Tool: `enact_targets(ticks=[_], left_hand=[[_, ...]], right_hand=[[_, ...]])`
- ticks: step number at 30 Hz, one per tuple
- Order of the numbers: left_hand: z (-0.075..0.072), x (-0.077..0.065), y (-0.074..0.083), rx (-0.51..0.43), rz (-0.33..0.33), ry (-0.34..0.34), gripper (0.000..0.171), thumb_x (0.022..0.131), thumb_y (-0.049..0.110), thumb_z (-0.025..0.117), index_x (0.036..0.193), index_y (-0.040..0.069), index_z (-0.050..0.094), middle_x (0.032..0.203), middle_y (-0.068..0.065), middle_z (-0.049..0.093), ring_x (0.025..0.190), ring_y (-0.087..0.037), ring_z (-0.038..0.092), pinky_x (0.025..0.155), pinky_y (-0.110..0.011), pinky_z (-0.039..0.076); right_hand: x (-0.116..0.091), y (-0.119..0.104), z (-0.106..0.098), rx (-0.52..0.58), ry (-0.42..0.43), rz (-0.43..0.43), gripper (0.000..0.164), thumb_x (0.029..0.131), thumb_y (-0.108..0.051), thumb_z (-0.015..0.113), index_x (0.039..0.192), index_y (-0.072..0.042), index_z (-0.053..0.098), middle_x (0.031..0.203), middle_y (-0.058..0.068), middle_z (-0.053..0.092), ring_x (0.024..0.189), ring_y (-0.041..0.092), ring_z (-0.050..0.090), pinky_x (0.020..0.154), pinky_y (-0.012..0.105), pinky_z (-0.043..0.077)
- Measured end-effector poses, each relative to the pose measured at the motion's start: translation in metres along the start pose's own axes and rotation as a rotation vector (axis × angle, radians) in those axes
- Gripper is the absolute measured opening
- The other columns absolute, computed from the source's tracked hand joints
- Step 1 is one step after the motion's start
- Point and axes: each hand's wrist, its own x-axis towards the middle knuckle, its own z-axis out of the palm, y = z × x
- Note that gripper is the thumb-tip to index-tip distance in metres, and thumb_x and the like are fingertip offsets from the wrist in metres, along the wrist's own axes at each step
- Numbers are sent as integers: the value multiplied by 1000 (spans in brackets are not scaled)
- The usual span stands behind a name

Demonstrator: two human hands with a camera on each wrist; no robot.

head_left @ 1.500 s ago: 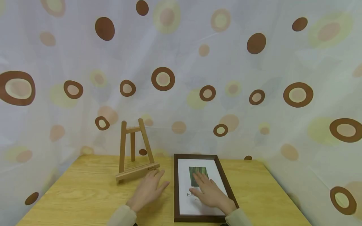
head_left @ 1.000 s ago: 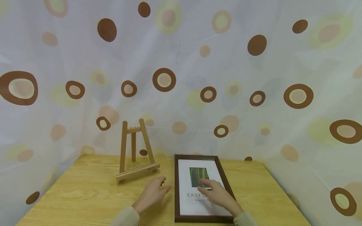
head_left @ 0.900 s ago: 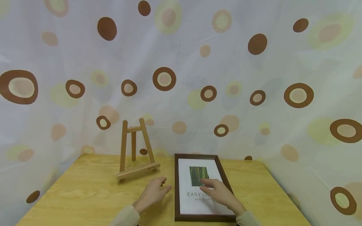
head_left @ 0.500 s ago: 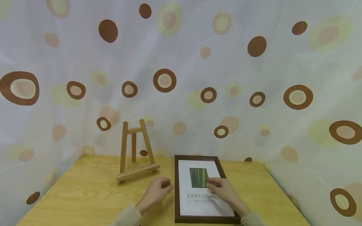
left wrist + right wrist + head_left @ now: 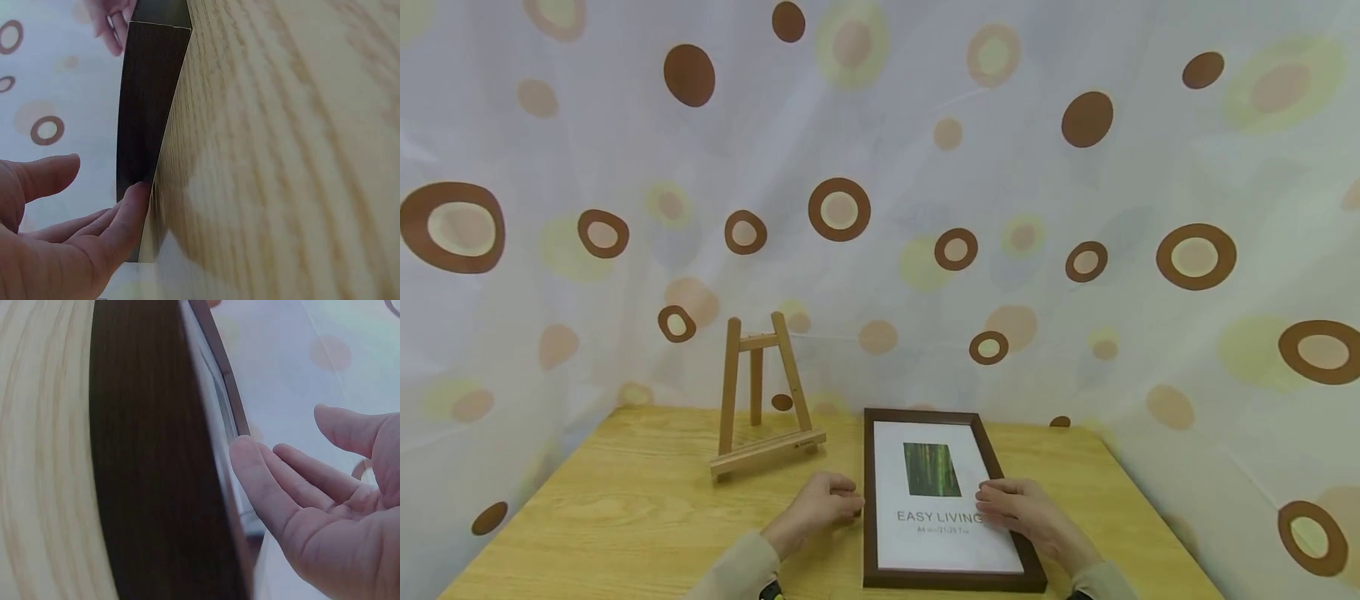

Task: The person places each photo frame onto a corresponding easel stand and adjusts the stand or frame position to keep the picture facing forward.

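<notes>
A picture frame [image 5: 869,500] with a dark brown border lies flat on the table, showing a green picture and the words EASY LIVING. My left hand [image 5: 816,512] is at its left side. In the left wrist view, the fingertips [image 5: 139,195] meet the frame's dark outer side and the thumb stays apart from it. Over the frame's right border hovers my right hand [image 5: 1030,517], its fingers relaxed and the thumb spread away in the right wrist view. A small wooden easel [image 5: 767,450] stands upright to the left of the frame, touched by neither hand.
The light wooden table [image 5: 625,517] ends at a pale curtain [image 5: 880,283] with brown and beige circles, which hangs behind and along both sides. The easel stands near the back left of the table.
My right hand has moved right, from over the middle of the picture to the frame's right border. My left hand has shifted slightly right to the frame's left side. Frame and easel stay put.
</notes>
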Motion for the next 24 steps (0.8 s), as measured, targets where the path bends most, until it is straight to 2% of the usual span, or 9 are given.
enact_targets(ticks=[6,13,16,21,24], left_hand=[[1,3,-4,-21,-52,-32,48,94,4,62,130,-22,45,123,-33,61,109,-36,65,87,-40,59],[4,5,-6,11,-47,-28,44,93,-1,59,130,-21,47,127,-34,58,113,-37,63,87,-41,58],[5,3,-7,2,-44,-31,42,92,-6,54,130,-22,45,128,-35,56,115,-38,61,85,-39,59],[4,-1,-6,-40,-75,-46,41,94,-8,49,132,-23,43,130,-35,55,115,-36,61,86,-37,59],[4,-3,-4,-57,-84,-61,43,96,-5,48,134,-22,41,134,-35,52,119,-38,59,87,-38,59]], right_hand=[[-4,9,-17,19,76,17,63,100,-26,58,137,21,38,133,32,55,108,24,63,91,37,58],[-12,16,-35,-26,77,-26,65,101,-26,55,139,22,34,135,32,54,112,23,60,90,32,57],[-14,20,-39,-30,68,-19,66,100,-26,57,139,22,34,135,33,53,115,27,62,92,35,57],[-13,26,-42,-12,9,17,65,101,-24,54,137,25,32,136,38,48,120,38,59,97,46,54],[-11,28,-41,7,33,42,66,100,-25,57,137,25,33,139,38,45,125,43,54,99,47,52]])
